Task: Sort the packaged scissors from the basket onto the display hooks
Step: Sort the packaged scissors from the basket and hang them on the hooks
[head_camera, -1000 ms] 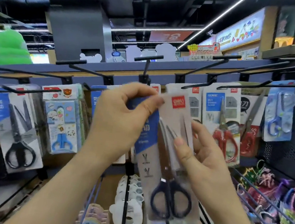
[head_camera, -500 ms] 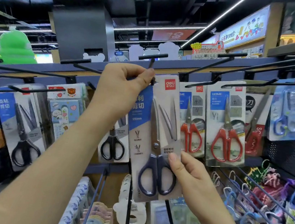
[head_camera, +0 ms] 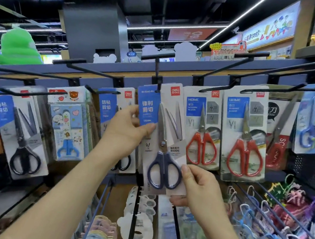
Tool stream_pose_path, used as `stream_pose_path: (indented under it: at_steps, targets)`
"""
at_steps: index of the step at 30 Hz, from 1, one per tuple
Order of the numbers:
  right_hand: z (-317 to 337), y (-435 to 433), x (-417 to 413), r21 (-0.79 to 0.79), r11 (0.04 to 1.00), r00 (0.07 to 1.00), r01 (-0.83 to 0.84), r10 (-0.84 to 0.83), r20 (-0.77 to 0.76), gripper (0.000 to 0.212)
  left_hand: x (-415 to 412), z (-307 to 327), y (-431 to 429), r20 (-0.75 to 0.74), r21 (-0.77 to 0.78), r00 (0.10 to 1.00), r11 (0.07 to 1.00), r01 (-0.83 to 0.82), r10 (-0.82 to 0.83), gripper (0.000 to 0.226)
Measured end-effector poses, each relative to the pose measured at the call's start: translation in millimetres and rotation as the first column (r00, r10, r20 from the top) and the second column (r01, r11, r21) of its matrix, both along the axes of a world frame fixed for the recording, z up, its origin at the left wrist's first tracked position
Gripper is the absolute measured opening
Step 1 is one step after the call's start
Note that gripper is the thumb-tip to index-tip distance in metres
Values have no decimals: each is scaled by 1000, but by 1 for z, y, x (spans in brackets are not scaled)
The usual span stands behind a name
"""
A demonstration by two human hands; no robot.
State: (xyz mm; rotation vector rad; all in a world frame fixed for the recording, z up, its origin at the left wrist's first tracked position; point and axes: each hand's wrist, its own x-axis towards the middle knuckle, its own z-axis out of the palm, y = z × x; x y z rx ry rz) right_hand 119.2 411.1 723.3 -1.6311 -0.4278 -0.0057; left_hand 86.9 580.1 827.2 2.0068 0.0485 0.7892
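Note:
A carded pack of navy-handled scissors hangs on the centre display hook, its top hole threaded on the black rod. My left hand pinches the pack's left edge beside the blue label. At the pack's lower right corner, my right hand grips the card by thumb and fingers. Behind my left hand hangs another pack with black handles, partly hidden. The basket is out of view.
Red-handled scissors packs hang to the right, a blue child pair further right. Black-handled scissors and a cartoon pack hang left. Long bare hooks jut toward me. Keyrings and trinkets fill lower hooks.
The pack went up onto the centre hook and now hangs further back against the display. My left hand slid down from the pack's top to its left edge; my right stays at the bottom.

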Motion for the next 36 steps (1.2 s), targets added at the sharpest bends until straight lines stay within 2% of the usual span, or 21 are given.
stream_pose_path:
  at_steps: [2, 4, 7, 9, 12, 16, 18, 22, 26, 29, 31, 36]
  targets:
    - [-1, 4, 5, -45, 999, 1000, 26, -25, 18, 29, 6, -8, 2, 7, 3, 998, 998, -57, 57, 17]
    - [-3, 3, 8, -174, 983, 995, 52, -36, 92, 23, 13, -13, 3, 53, 15, 986, 988, -157, 156, 12]
    - [-4, -9, 6, -361, 916, 971, 174, -100, 215, 32, 24, -17, 5, 103, 120, 947, 942, -314, 303, 10]
    - [-6, -19, 3, -328, 923, 964, 200, -125, 234, 29, 30, -20, 8, 144, 183, 921, 905, -385, 362, 17]
    - [-10, -35, -5, -211, 966, 978, 152, -116, 173, 22, 33, -25, 11, 200, 238, 903, 876, -420, 379, 26]
    - [-12, -58, -21, -111, 984, 986, 139, -127, 112, 29, 25, -34, 11, 211, 326, 886, 825, -461, 412, 50]
    - [-14, -69, -31, -118, 980, 982, 161, -147, 120, 29, 15, -39, 9, 242, 316, 885, 830, -460, 398, 51]
    - [-24, -92, -54, -153, 952, 959, 265, -243, 145, 31, -17, -57, -2, 321, 334, 932, 901, -276, 167, 13]
    - [-44, -120, -88, -239, 901, 931, 361, -333, 149, 41, -54, -86, -30, 250, 353, 959, 935, 37, -132, 16]
    - [-70, -152, -119, -332, 840, 903, 429, -401, 154, 42, -70, -118, -55, 180, 369, 926, 896, 248, -331, 15]
    - [-92, -177, -144, -388, 785, 874, 483, -456, 167, 35, -75, -144, -76, 132, 392, 890, 848, 358, -436, 15]
    - [-153, -244, -203, -544, 627, 783, 558, -614, 95, 28, -83, -222, -143, -75, 330, 799, 741, 585, -597, 16]
